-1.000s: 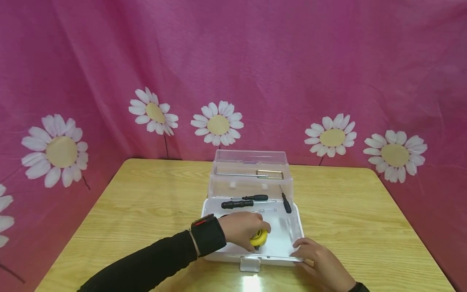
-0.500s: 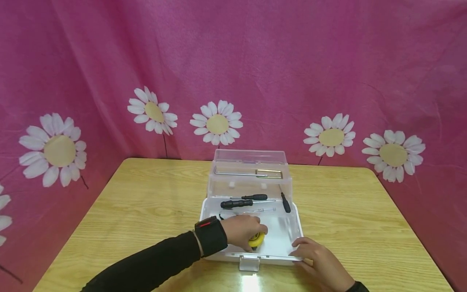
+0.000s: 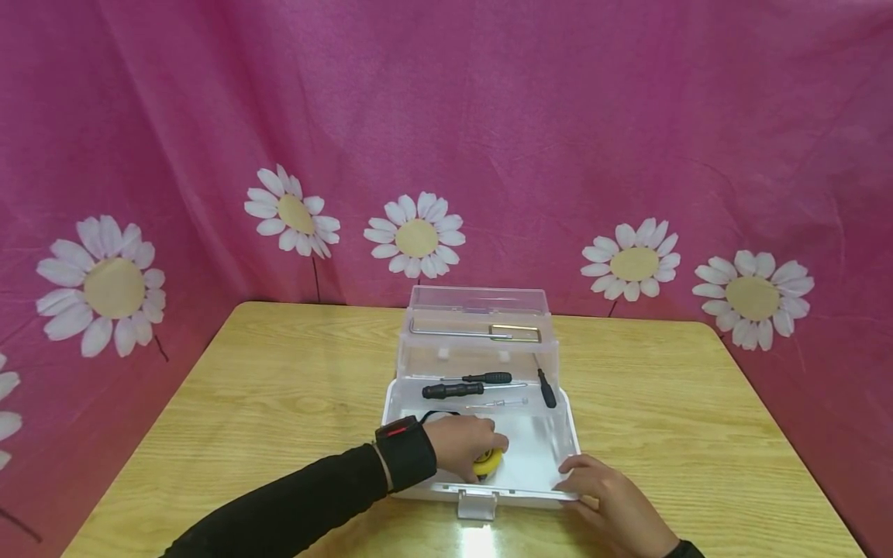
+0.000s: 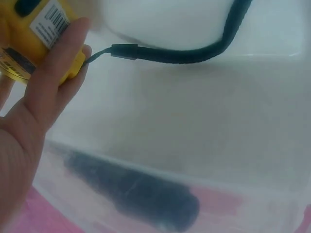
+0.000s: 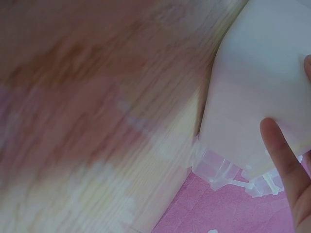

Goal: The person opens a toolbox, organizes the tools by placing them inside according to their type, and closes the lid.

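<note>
In the head view my left hand (image 3: 462, 443) is inside the front of an open white toolbox (image 3: 537, 449). It grips a yellow tape measure (image 3: 487, 463), partly hidden by the fingers. A black wrist strap (image 4: 177, 55) trails from the tape measure across the box floor in the left wrist view. My right hand (image 3: 614, 500) holds the box's front right corner, its fingers over the rim. From the right wrist, its fingers (image 5: 278, 145) show against the box's pale outer wall.
Behind the hands, black-handled screwdrivers (image 3: 453, 390) and a slim clear-handled one (image 3: 504, 403) lie toward the rear. The raised translucent lid (image 3: 477, 298) and tray stand at the back with a bent metal rod (image 3: 453, 334). A latch (image 3: 477, 505) hangs at the front.
My left hand has shifted slightly left with the tape measure, low inside the box. More of the black strap shows behind it. The right hand keeps its place at the corner.
</note>
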Action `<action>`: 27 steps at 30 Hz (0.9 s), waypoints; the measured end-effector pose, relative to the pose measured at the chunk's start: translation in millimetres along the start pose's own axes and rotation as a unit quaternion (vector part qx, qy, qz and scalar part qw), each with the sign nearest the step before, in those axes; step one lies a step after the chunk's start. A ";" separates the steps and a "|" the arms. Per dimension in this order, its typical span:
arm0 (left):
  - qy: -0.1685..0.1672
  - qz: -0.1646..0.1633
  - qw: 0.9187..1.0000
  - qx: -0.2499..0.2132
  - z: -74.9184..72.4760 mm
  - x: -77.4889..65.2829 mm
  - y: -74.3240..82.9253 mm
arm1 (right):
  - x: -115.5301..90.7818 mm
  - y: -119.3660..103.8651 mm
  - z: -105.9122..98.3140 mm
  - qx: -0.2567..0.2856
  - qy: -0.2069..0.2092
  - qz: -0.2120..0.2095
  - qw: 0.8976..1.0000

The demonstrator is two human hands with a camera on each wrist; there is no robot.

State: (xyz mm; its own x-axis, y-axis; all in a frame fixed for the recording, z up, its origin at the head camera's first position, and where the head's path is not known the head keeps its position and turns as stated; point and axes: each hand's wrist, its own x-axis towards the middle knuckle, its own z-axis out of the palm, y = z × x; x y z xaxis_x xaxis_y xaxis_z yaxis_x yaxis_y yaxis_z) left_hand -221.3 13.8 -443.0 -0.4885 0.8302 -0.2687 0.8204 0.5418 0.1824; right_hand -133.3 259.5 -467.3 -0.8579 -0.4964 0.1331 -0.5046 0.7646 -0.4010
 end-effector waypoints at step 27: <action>0.008 0.020 1.000 0.020 11.2 1.2 -6.5 | -1.7 0.4 1.7 0.003 0.013 -0.004 1.000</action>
State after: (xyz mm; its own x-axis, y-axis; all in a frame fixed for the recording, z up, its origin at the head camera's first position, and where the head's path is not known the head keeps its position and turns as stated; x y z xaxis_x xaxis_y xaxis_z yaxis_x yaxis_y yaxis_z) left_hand -223.8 9.8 -455.1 -0.4599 0.8528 -0.2472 0.8501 0.5033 0.1547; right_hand -131.9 259.9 -469.3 -0.8557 -0.4918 0.1607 -0.5116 0.7577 -0.4053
